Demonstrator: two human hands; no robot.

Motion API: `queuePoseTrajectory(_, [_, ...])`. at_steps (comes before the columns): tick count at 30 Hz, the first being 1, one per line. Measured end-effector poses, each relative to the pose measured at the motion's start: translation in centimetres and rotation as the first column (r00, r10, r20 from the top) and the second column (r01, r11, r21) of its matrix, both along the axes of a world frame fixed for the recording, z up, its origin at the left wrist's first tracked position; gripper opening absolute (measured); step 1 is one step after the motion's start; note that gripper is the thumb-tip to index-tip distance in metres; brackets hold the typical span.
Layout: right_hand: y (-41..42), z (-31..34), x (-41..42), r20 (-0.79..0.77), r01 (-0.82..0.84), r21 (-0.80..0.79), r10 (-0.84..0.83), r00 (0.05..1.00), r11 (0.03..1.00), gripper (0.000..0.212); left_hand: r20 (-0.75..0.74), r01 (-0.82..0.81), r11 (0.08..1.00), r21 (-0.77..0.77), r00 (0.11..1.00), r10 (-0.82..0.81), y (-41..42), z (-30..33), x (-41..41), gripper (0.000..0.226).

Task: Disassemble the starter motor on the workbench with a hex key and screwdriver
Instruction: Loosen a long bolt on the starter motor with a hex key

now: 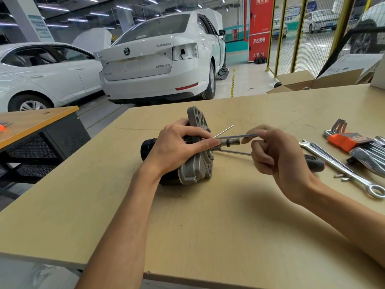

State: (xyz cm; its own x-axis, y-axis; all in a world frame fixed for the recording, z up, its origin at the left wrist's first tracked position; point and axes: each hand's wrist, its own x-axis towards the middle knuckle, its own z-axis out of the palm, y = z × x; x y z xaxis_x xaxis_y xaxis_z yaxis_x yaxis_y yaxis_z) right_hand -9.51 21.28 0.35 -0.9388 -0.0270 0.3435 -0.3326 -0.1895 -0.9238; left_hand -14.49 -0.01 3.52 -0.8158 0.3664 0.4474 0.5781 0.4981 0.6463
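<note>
The motor (pixel 187 155) is lain on the bench (pixel 208 226), gripped by the left hand (pixel 179 147); a hex key (pixel 235 136) is pinched by the right hand (pixel 277 155). If poorly seated, the socket could be rounded.

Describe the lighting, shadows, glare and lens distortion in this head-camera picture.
Head view: even overhead strip lighting; soft shadows fall toward the viewer under the grey-and-black metal starter motor and the right hand on the pale wooden workbench. Mild glare on the shiny steel combination wrench. Wide-angle bending curves the bench edges and the yellow fence posts. The foreground is sharp; the white sedan is slightly softer.
</note>
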Motion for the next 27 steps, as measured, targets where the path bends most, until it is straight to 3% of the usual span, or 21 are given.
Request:
queuePoseTrajectory(7, [-0.33, 0.05, 0.38, -0.035, 0.092, 0.037, -0.091, 0.995, 0.995, 0.04, -0.002, 0.003, 1.0, 0.008, 1.0, -0.003, -0.03, -0.13, -0.14, 0.027])
queuePoseTrajectory(9, [-0.35, 0.02, 0.29, 0.008, 0.119, 0.031, -0.119, 0.993, 0.992, 0.042, -0.002, -0.002, 1.0, 0.01, 1.0, 0.002, -0.04, -0.2, -0.19, 0.028])
queuePoseTrajectory(13, [-0.11, -0.03, -0.12, 0.143, 0.164, 0.015, -0.165, 0.976, 0.986, 0.028, -0.012, -0.002, 1.0, 0.001, 1.0, 0.002, -0.06, -0.23, -0.23, 0.025])
queuePoseTrajectory(19, [-0.02, 0.17, -0.09, 0.158, 0.017, -0.036, -0.011, 0.987, 0.999, 0.061, -0.01, -0.002, 1.0, 0.003, 1.0, 0.002, -0.06, -0.19, -0.08, 0.03])
queuePoseTrajectory(23, [0.0, 0.1, 0.0, 0.065, -0.033, 0.001, 0.033, 0.997, 0.999, 0.046, -0.006, -0.012, 1.0, -0.002, 1.0, 0.012, 0.02, -0.08, 0.01, 0.032])
queuePoseTrajectory(27, [0.09, -0.1, 0.03, -0.015, 0.043, 0.03, -0.043, 0.999, 0.999, 0.03, -0.007, -0.01, 1.0, -0.006, 1.0, 0.01, -0.01, -0.11, -0.03, 0.031])
